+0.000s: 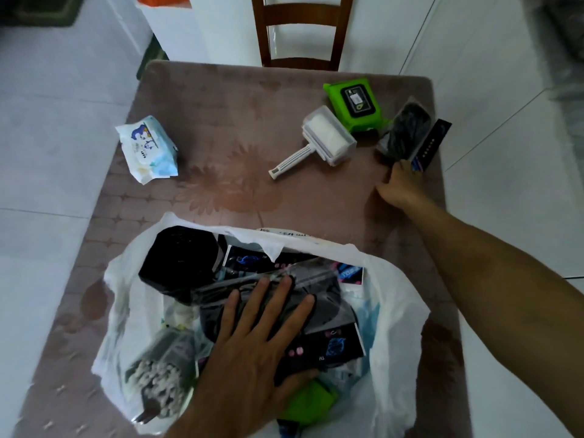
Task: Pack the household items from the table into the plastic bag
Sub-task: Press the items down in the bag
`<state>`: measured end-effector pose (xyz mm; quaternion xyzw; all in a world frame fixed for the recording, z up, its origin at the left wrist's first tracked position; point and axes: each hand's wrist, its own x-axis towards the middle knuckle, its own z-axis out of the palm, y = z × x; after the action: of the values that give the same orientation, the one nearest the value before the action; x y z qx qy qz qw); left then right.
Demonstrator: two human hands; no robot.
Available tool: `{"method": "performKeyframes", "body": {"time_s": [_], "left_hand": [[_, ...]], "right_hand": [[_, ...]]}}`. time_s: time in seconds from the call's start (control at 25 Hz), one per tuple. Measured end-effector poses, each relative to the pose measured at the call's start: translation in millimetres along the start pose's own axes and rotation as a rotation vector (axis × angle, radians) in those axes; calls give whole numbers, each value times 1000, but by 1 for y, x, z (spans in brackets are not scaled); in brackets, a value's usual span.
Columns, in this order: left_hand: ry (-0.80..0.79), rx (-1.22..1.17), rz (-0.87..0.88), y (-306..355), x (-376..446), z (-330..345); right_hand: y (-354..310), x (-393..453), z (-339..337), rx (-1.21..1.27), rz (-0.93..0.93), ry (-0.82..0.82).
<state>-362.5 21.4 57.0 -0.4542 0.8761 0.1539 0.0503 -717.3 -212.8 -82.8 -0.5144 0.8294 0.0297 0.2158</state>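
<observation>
Pressing bag (392,298) contents, left fingers (286,290) spread | right fingers hidden, at black packet (404,128)

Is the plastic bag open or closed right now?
Open: the plastic bag has its mouth spread wide, packed items visible inside, left hand pressing on them.

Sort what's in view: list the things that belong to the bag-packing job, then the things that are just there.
Belongs to the job:
plastic bag
baby wipes pack
lint roller
green wipes pack
black packet, touched by the right hand
left hand, pressing flat on the items in the bag

Just there:
table
wooden chair
</observation>
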Motion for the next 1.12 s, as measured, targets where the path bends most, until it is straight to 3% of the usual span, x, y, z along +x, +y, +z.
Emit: {"method": "performKeyframes", "body": {"time_s": [0.08,0.2,0.36,0.48,0.56,0.64,0.72,0.8,0.88,0.96,1.12], "left_hand": [[7,-11,-11,-1,0,2],[18,-16,-16,-1,-2,4],[28,-14,-25,-1,-5,5],[31,-15,-20,6,-11,-2],[48,-15,7,11,-19,-11],[63,-11,34,15,-30,-20],[43,-22,42,13,-43,-28],[40,-18,54,3,-64,-38],[20,-44,71,-11,-88,-40],[126,-67,100,-27,-113,-39],[551,-139,113,-42,-149,-38]], "right_hand": [[-10,-20,-3,95,-52,80],[-28,-70,-22,381,-311,310],[-47,-179,-103,877,-448,583],[-49,-272,-181,1268,-559,635],[-56,-336,-204,1463,-593,565],[-78,-392,-190,1483,-547,525],[-101,-432,-158,1401,-421,592],[-117,-457,-123,1159,-286,736],[-120,-470,-91,991,-191,760],[-122,-479,-66,956,-153,742],[-141,-484,-45,978,-199,704]]}}
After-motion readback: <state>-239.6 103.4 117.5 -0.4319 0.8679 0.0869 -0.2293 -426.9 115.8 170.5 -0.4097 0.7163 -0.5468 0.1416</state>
